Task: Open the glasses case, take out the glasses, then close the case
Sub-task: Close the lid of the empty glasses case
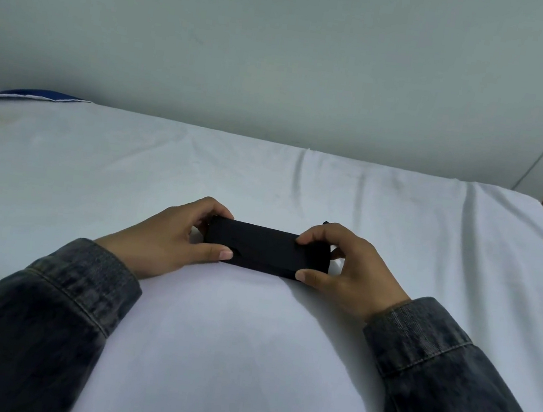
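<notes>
A broad white sheet (266,184) spreads out under and beyond both hands, creased on the far side, with a pale wall (283,52) rising past it. Dark denim sleeves (73,283) come in from either side and meet in the middle. Between the hands, lying flat on the sheet, sits the black glasses case (266,248), long side across, lid down and shut as far as can be seen. The left hand (161,243) grips its left end, thumb along the near edge, fingers curled over the top. The right hand (351,271) mirrors it on the right end, thumb at the near corner, fingertips pressed on the top face. A small dark tab pokes out just past the right hand; what it is, too small to say. No glasses in sight, so they are presumably inside. This looks like the very first step: opening. The next move likely calls for one hand pinning the base while the other lifts the flap along the near seam.
</notes>
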`<state>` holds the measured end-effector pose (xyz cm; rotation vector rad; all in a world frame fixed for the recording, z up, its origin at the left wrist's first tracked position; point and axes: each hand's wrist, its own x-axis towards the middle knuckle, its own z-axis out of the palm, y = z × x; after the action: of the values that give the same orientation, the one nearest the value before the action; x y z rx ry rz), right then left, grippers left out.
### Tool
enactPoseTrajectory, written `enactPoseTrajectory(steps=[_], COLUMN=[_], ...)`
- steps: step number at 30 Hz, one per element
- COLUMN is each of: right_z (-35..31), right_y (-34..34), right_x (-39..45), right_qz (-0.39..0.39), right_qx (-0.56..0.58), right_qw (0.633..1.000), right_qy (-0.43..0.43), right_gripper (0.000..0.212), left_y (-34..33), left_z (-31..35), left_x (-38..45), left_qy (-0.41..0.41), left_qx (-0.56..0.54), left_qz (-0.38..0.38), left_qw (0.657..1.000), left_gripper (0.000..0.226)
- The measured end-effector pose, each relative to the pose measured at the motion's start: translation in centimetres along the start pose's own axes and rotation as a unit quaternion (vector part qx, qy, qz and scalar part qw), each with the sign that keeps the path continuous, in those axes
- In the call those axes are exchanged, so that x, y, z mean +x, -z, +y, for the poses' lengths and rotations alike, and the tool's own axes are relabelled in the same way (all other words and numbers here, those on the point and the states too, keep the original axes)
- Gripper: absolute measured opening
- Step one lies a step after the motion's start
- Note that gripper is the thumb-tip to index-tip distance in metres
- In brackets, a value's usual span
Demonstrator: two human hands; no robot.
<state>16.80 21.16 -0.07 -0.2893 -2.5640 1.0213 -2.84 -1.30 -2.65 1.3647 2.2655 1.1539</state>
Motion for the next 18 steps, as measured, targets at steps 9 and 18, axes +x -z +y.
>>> enactPoseTrajectory(steps=[9, 18], right_z=[0.19, 0.7], right_y=[-0.14, -0.22], right_x=[0.09, 0.35], right_qz=[-0.003, -0.022], right_qx=[0.005, 0.011], right_qw=[1.0, 1.0], right_qy=[-0.003, -0.012], right_gripper=[0.033, 0.027], left_y=[0.18, 0.02], left_z=[0.39, 0.84], left_x=[-0.02, -0.07], left_qy=[0.002, 0.012], left_qx=[0.043, 0.068], left_qz=[0.004, 0.008], left_qw=[0.999, 0.998], left_gripper=[0.031, 0.032])
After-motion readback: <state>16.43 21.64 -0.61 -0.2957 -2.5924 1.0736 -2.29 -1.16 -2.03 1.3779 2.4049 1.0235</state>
